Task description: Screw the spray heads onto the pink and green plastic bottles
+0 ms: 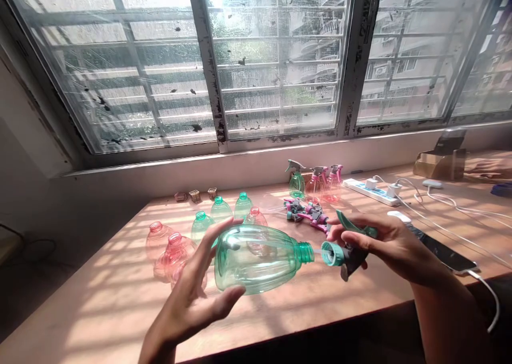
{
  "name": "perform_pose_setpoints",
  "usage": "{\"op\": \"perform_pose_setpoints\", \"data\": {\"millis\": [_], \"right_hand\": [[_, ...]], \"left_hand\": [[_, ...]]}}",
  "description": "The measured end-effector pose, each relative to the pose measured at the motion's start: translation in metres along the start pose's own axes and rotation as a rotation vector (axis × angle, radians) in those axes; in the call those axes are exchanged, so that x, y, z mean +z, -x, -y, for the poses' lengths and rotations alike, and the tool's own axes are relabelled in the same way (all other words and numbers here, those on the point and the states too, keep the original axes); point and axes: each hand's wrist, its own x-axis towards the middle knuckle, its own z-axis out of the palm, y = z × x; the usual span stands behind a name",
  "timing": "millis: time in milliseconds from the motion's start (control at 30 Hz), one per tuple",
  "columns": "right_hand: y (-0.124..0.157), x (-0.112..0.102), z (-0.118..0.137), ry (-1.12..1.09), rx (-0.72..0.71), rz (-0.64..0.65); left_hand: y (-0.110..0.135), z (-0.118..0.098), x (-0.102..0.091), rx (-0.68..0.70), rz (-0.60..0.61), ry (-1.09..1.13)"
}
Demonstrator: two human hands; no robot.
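Observation:
My left hand [204, 284] grips a clear green spray bottle [256, 260] by its base, thumb below and fingers above. The bottle lies on its side in the air, its threaded neck pointing right. In my right hand [384, 241] is a grey and green trigger sprayer head [352, 252], its turquoise collar facing the bottle's mouth. A thin tube runs from the collar into the neck, and a small gap separates collar and neck. Behind my left hand stand several open bottles, among them a green bottle [221, 208] and a pink bottle [158, 239].
A pile of trigger sprayer heads [308, 212] lies mid-table. Behind it stand a green assembled bottle [296, 183] and pink ones [332, 185]. To the right are a power strip [370, 192], a phone [444, 249] with cables, a cardboard box [440, 164] and another person's hand [490, 167].

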Motion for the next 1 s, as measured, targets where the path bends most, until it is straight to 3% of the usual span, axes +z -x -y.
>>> {"op": "perform_pose_setpoints", "data": {"millis": [133, 267, 367, 567, 733, 900, 1000], "right_hand": [[-0.009, 0.020, -0.001, -0.204, 0.123, 0.064], [-0.015, 0.033, -0.004, -0.451, 0.196, -0.015], [-0.016, 0.042, -0.003, -0.644, 0.184, -0.020], [-0.011, 0.059, 0.002, -0.837, 0.104, 0.045], [-0.011, 0.064, -0.004, -0.795, 0.136, 0.134], [-0.015, 0.063, -0.013, -0.557, 0.037, 0.173], [-0.014, 0.057, -0.012, -0.448, 0.030, 0.231]], "left_hand": [[-0.003, 0.000, 0.007, -0.006, 0.087, -0.029], [-0.004, -0.001, 0.004, -0.022, 0.071, -0.001], [-0.002, -0.001, 0.001, 0.007, 0.022, 0.005], [-0.003, -0.001, 0.003, 0.198, -0.152, -0.022], [-0.001, -0.002, 0.003, 0.247, -0.091, -0.105], [0.009, -0.006, 0.001, 0.185, -0.071, -0.216], [0.011, -0.009, -0.003, 0.240, -0.051, -0.287]]}}
